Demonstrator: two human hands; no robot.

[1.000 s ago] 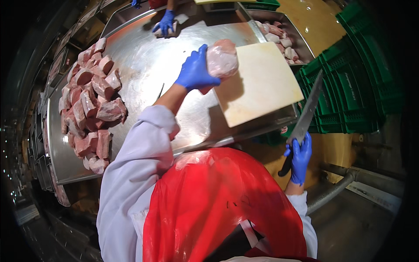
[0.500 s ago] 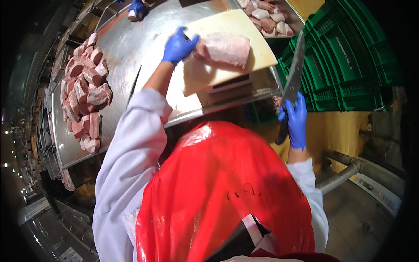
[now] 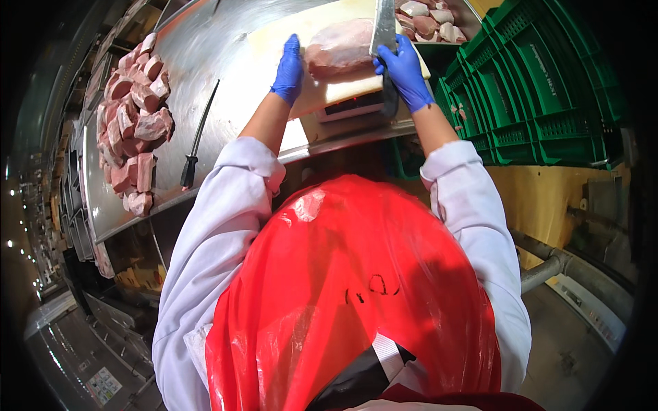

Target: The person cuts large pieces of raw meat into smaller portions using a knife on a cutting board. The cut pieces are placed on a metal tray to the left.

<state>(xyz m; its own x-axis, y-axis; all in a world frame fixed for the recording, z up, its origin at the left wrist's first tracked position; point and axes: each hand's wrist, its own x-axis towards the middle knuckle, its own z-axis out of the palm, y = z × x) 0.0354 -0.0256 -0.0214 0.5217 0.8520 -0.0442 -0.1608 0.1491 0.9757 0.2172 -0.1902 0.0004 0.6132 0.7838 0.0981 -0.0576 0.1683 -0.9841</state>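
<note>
A single head-worn fisheye view looks steeply down from close above at the shiny steel desk (image 3: 226, 75), edges bending toward the rim.

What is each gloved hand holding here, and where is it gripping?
The right hand grips the knife by its dark handle. The left hand holds nothing closed; it rests against the left end of the meat piece.

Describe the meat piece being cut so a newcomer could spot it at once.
Find the pale cutting board on the steel table. The big pink meat piece lies on it between two blue-gloved hands. Unlike the small chunks piled far left, it is single and large.
</note>
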